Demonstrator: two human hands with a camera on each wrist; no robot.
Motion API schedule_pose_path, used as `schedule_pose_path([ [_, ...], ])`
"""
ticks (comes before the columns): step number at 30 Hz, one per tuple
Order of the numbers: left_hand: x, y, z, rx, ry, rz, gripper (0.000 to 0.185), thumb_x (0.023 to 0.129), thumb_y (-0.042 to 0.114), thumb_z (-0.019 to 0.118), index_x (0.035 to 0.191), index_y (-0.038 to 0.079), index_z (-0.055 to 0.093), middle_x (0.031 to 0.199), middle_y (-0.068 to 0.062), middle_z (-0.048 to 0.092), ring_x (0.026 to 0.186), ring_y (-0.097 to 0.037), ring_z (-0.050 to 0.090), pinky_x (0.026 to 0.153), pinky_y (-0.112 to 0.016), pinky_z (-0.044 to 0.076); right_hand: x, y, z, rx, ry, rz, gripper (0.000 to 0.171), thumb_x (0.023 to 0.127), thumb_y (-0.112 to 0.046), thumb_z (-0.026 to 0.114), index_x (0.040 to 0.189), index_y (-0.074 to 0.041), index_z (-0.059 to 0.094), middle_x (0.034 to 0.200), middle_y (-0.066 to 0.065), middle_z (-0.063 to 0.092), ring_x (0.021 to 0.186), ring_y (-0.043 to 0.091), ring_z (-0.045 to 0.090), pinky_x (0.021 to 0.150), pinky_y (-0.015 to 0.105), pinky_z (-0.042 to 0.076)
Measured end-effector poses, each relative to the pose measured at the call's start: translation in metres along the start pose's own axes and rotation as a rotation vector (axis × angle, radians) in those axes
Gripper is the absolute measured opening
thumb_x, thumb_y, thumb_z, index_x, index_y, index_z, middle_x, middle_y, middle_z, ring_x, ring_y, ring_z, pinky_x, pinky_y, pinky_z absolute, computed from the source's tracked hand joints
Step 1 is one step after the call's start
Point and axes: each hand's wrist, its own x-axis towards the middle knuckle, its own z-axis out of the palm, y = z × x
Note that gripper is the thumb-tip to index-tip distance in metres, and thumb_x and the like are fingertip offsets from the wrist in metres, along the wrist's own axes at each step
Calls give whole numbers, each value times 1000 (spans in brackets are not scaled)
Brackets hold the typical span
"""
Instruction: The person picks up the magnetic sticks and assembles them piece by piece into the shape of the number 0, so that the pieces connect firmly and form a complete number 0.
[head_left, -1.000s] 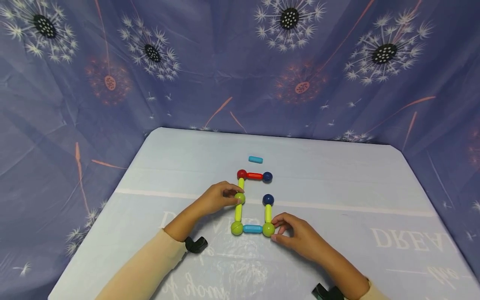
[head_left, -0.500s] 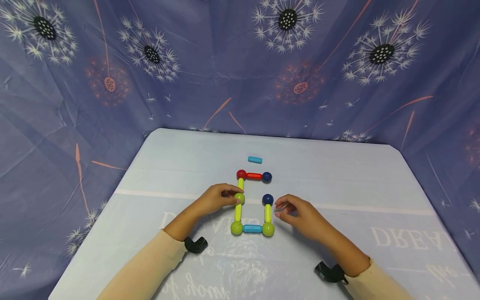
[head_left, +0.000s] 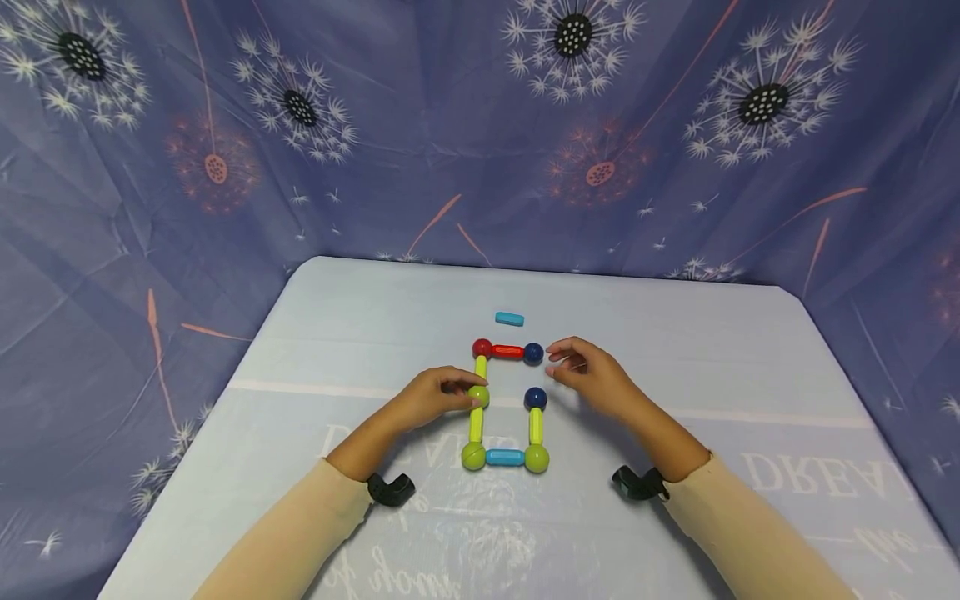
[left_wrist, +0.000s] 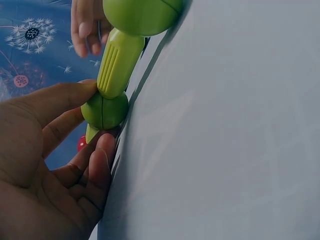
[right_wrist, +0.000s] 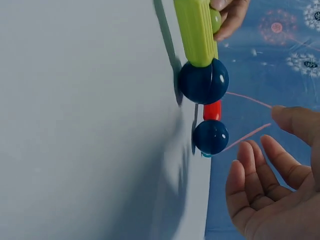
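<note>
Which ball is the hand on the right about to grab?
Find the stick-and-ball frame mid-table. Along its far edge runs a red stick; the dark blue ball caps its right end, beside the right hand. The other dark blue ball tops a yellow stick.

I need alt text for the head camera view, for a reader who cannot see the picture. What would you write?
Two hands work on a frame of coloured rods and balls on a pale table: the left hand pinches a green ball, and the right hand hovers open beside a dark blue ball without touching it. A loose light blue rod lies behind the frame, before a purple dandelion-print cloth.
</note>
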Motion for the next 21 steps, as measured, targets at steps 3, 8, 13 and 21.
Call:
schedule_pose_path([
  [3, 1, -1, 0, -7, -4, -3, 31, 91, 25, 77, 121, 21, 75, 105, -1, 67, 92, -16, 58, 80, -29, 48, 13, -2, -1, 36, 2, 27, 40, 95, -26, 71, 131, -11, 62, 121, 8, 67, 107, 25, 64, 88, 35, 52],
  [8, 0, -2, -1, -12, -4, -11, 30, 90, 25, 77, 120, 22, 75, 106, -1, 67, 93, -17, 58, 80, -29, 48, 34, -3, 0, 42, 17, 50, 42, 96, -28, 70, 133, -12, 61, 129, 10, 65, 112, 26, 62, 92, 40, 52],
  [13, -2, -1, -2, -20, -6, -25, 32, 90, 25, 77, 121, 21, 75, 104, -2, 66, 92, -17, 57, 79, -29, 48, 55, -1, 4, 32, 7, 84, 44, 96, -31, 70, 134, -13, 60, 131, 10, 64, 116, 27, 60, 91, 42, 52],
  [21, 1, -2, -2, -32, -19, -6, 31, 91, 24, 77, 122, 20, 74, 106, -2, 67, 93, -17, 57, 79, -29, 49, 83, 4, 9, 21, -29, 134, 43, 96, -30, 70, 135, -14, 59, 131, 12, 62, 123, 29, 57, 101, 45, 51],
])
